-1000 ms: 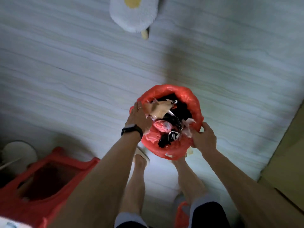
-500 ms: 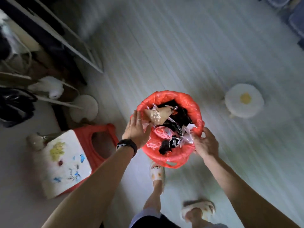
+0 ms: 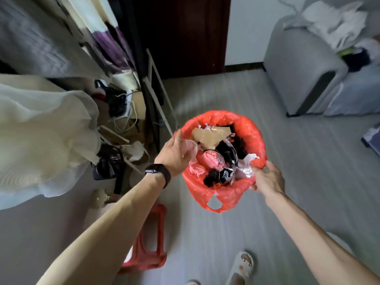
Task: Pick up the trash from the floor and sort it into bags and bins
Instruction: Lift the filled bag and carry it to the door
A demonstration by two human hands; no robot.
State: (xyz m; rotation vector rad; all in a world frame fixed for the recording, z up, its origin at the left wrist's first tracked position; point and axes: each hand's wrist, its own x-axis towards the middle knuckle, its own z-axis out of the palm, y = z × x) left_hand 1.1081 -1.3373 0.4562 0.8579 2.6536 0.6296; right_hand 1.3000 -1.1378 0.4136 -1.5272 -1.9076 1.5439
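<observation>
Step in hand: by my reading, carrying the filled red plastic trash bag (image 3: 244, 124) to where it will be set down or tied off.
Where the bag is: held up over the pale grey plank floor (image 3: 298, 182), in front of the person and between both hands. Its mouth is stretched round, as if over a bin, though no bin shows.
Left hand (image 3: 174, 154): fingers fairly straight, pressed flat against the bag's left rim, with a black wristband (image 3: 159, 174) on the wrist.
Right hand (image 3: 267, 178): fingers curled, pinching the near right rim.
Load: heaped to the brim, with a torn brown cardboard scrap (image 3: 209, 135), a crumpled pink wrapper (image 3: 209, 159), shiny black wrappers (image 3: 226, 174) and a white paper scrap (image 3: 252, 157) at the edge.
Hold: keep the mouth level and both sides equally high, since the pile has no spare room.
Better grip: curling the left fingers over the rim would likely be safer than pressing alone.
Loose handle (image 3: 213, 204): it hangs free below the near edge and is worth gathering before tying.
Path: the red plastic stool (image 3: 153, 241) lies near the feet on the left, so stepping to its right looks wise.
Risk: the paper scrap at the rim looks likeliest to slip off if the bag tilts.
</observation>
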